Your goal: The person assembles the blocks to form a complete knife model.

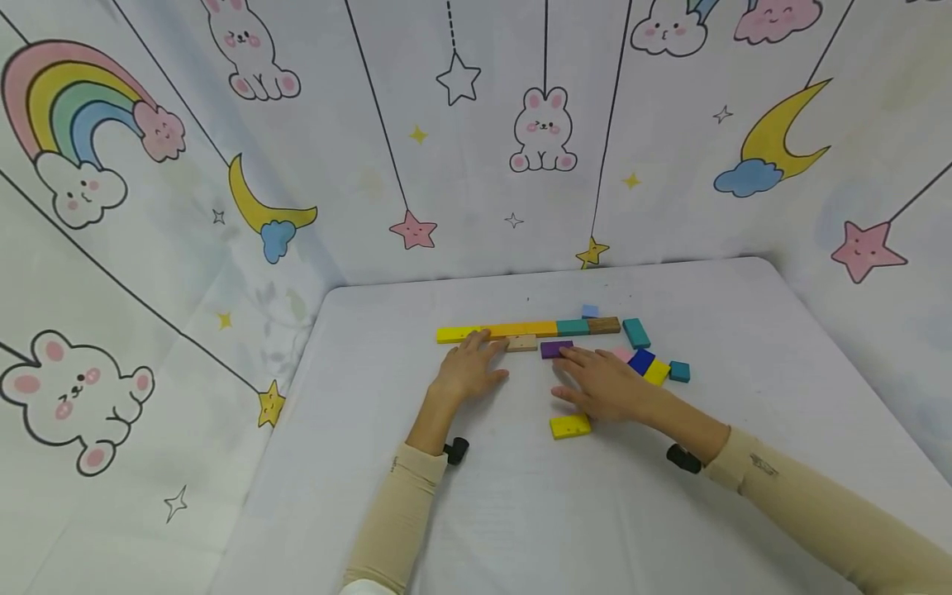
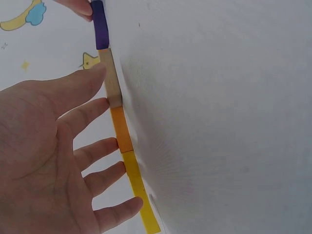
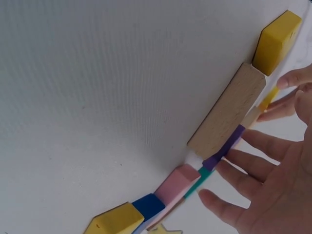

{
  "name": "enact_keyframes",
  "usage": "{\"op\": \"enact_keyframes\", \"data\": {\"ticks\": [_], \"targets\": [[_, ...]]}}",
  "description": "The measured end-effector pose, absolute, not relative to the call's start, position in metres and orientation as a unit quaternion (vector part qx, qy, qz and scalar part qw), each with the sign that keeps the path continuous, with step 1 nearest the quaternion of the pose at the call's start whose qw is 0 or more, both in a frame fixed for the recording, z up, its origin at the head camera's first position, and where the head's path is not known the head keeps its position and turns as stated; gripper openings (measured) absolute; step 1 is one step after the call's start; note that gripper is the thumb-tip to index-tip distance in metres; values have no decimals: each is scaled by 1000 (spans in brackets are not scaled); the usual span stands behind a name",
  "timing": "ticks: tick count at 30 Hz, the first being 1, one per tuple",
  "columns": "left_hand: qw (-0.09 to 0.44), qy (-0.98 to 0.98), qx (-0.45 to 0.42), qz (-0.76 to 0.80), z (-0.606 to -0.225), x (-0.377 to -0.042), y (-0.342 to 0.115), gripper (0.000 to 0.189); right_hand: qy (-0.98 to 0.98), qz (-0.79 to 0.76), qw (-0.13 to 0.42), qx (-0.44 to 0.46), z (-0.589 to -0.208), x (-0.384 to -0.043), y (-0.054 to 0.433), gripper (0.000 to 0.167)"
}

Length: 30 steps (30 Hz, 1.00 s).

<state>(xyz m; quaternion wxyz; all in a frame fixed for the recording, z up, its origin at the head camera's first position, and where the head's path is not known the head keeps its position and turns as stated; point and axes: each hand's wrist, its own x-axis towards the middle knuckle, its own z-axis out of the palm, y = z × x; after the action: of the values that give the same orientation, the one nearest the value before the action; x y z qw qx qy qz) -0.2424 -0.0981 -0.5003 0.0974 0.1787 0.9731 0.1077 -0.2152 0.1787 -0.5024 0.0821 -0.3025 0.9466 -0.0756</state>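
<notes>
A row of flat blocks lies across the back of the table: a yellow block point(image 1: 449, 335), an orange block point(image 1: 531, 330), a teal block point(image 1: 572, 328) and a brown block point(image 1: 604, 326). My left hand point(image 1: 464, 370) has its fingers spread along the yellow and orange part, its thumb by the natural wood block point(image 1: 521, 343) in front of the row. A purple block point(image 1: 551, 350) lies right of that wood block, and the fingertips of my right hand point(image 1: 606, 384) touch it. In the right wrist view, a long wooden block point(image 3: 226, 112) lies near the right hand.
Right of the right hand are a pink block point(image 3: 178, 183), a blue block point(image 1: 641, 361), a yellow block point(image 1: 658, 372) and two teal blocks point(image 1: 635, 333). A light blue block point(image 1: 590, 311) sits behind the row. Nearer me lies another yellow block point(image 1: 570, 427).
</notes>
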Motion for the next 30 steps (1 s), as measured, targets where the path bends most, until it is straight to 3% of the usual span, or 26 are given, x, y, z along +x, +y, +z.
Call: {"op": "enact_keyframes", "data": {"ticks": [30], "targets": [[95,976,170,95,-503,-245,-96,62,948,-72,73,-302,-507,-231,173,71]]}}
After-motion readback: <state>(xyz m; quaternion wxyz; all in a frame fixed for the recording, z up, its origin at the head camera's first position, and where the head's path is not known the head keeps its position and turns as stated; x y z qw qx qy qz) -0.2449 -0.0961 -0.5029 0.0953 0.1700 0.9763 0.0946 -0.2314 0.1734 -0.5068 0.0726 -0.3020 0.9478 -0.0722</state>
